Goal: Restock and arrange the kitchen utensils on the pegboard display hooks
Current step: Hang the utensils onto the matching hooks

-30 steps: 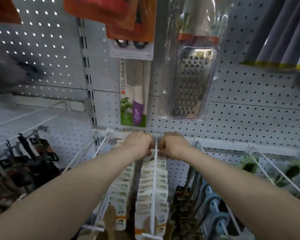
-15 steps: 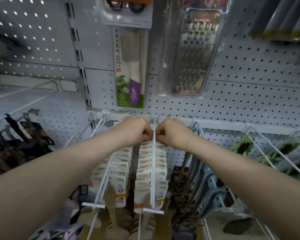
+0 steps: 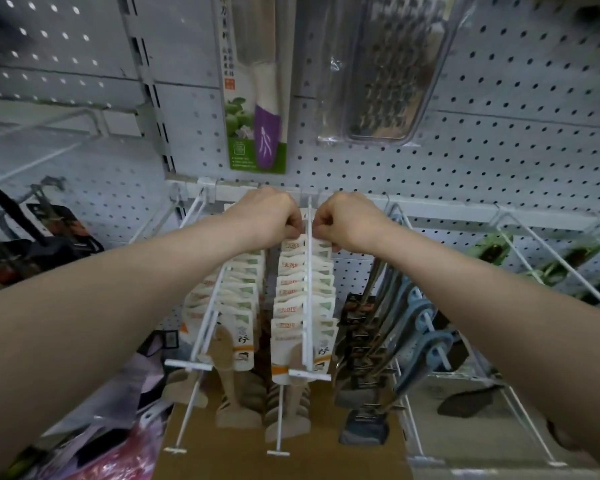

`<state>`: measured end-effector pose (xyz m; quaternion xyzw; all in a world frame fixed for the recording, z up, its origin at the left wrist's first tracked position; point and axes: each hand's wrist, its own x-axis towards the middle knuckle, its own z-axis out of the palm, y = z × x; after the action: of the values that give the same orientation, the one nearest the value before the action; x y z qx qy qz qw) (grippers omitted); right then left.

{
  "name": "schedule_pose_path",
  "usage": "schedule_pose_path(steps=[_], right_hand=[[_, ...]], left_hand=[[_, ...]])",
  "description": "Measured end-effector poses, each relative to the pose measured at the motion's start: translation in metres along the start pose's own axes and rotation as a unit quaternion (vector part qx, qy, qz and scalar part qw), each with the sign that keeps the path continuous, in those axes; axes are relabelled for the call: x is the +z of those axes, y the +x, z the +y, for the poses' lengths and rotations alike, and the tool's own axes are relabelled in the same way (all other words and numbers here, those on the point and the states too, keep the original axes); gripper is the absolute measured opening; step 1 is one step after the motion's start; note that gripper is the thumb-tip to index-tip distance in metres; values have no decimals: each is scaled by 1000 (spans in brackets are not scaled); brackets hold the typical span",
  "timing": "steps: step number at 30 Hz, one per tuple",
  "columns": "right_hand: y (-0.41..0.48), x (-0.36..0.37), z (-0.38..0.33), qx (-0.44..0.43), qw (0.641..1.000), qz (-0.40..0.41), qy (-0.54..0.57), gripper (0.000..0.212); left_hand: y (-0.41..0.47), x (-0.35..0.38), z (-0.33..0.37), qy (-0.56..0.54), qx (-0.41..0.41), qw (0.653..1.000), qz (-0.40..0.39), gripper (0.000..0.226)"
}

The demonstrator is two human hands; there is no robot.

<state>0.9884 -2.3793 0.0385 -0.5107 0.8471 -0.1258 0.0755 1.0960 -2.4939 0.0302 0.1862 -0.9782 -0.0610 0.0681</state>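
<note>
Change: over the past second both hands have stayed at the rear of the centre hook (image 3: 309, 289); only the view has dipped, so the grater (image 3: 385, 81) and knife pack (image 3: 257, 126) now sit higher in the frame.
Meaning for task: judged as seating or squaring the rearmost card, with the hook nearly full.
Task item: carded wooden utensils (image 3: 288, 306), hung in a row along the centre hook, centre of frame, below the pegboard (image 3: 499, 150).
Left hand (image 3: 267, 220): knuckles up, just left of the wire, fingers curled and pinching the top of the rearmost card.
Right hand (image 3: 347, 221): mirrored just right of the wire, fingers curled on the same card.
Forearms: both extended from the lower corners, converging on the hook.
Neighbours: second card row (image 3: 229, 299) on the left; blue utensils (image 3: 420, 317) on the right.
</note>
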Motion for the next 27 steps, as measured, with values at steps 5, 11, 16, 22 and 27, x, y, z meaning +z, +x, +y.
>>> schedule_pose_path(steps=[5, 11, 16, 22, 27], right_hand=[[5, 4, 2, -13, 998, 38, -40, 13], [-13, -6, 2, -22, 999, 20, -18, 12], [-19, -2, 1, -27, 999, -17, -32, 10], [-12, 4, 0, -18, 999, 23, -41, 5], [-26, -10, 1, -23, 1000, -7, -15, 3]], left_hand=[[2, 0, 3, 19, -17, 999, 20, 11], [-7, -15, 7, -33, -11, 999, -6, 5], [-14, -11, 13, -1, 7, 998, -62, 10], [-11, -9, 13, 19, -1, 1000, -10, 9], [-20, -21, 9, -52, 2, 998, -44, 8]])
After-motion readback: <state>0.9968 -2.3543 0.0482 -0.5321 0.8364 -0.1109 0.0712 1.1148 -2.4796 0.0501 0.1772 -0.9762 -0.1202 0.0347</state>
